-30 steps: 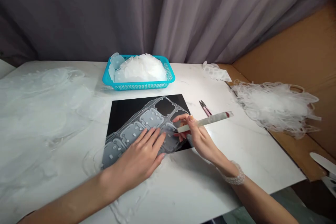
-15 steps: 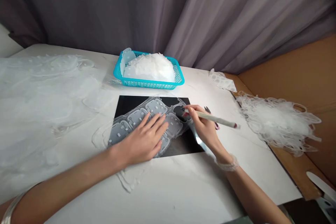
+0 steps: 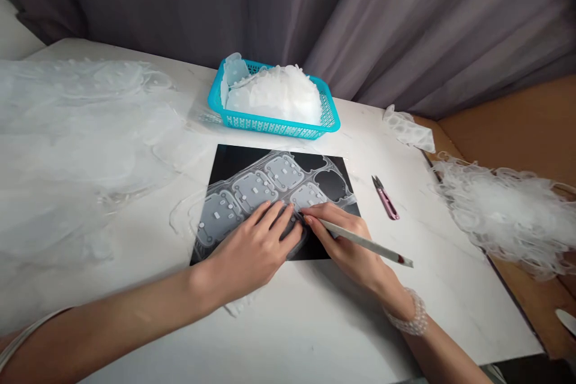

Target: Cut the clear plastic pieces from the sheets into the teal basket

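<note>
A translucent molded silicone sheet [image 3: 256,188] with several rounded-square pads lies across a black mat [image 3: 231,159]. My left hand [image 3: 258,243] rests flat on the sheet's near side, fingers spread. Close beside its fingertips, my right hand [image 3: 346,240] grips a slim, pale, pen-like tool [image 3: 366,242]. The tool's back end points to the lower right; its tip is hidden by the fingers at the sheet. Right of the two pads nearest my right hand, a round opening [image 3: 332,185] in the sheet shows the black mat.
A blue basket [image 3: 279,128] heaped with translucent pieces stands behind the mat. Pink thread snips [image 3: 385,198] lie to the right. Translucent sheets [image 3: 81,150] are piled at the left, and a tangle of clear scraps [image 3: 508,210] lies at the right edge of the table.
My right hand has moved with the tool from beside the round opening toward me, close to my left fingers. The snips now show fully. The camera view has shifted a little.
</note>
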`<state>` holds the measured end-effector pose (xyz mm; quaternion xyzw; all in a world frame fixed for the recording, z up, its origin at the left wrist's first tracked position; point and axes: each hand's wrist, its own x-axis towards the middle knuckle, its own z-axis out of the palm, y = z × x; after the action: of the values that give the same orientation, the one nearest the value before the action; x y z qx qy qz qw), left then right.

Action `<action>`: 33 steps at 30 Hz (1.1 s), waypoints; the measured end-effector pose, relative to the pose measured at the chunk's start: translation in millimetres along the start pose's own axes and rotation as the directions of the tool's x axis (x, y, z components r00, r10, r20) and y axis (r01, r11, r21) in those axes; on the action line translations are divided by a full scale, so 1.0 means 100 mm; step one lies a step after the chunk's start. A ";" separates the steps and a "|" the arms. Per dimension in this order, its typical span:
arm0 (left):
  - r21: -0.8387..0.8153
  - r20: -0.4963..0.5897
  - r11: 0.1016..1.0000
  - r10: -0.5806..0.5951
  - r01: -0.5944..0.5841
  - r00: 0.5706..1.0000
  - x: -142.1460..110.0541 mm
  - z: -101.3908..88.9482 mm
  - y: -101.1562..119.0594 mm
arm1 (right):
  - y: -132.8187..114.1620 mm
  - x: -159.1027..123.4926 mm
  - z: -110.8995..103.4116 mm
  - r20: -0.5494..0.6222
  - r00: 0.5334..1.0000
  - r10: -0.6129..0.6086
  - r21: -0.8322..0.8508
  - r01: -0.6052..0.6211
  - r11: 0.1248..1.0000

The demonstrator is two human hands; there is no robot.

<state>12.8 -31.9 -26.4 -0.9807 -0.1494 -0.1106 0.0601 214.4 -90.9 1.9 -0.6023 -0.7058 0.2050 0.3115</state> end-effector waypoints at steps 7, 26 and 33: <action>0.005 0.025 1.000 0.003 -0.003 1.000 0.00 -0.02 0.01 | -0.01 0.04 0.06 0.005 0.999 -0.032 -0.064 0.032 0.997; -0.005 0.041 1.000 -0.012 0.012 0.999 0.00 -0.04 0.03 | 0.00 -0.08 0.19 -0.056 0.969 -0.241 -0.200 0.226 0.953; -0.016 0.051 1.000 -0.015 0.016 0.999 -0.01 -0.04 0.04 | -0.04 -0.16 0.06 -0.064 0.996 -0.057 -0.046 0.054 0.998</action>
<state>12.1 -36.9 -22.9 -0.9825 -0.1575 -0.0873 0.0471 208.9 -106.5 -2.9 -0.5957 -0.7158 0.1609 0.3268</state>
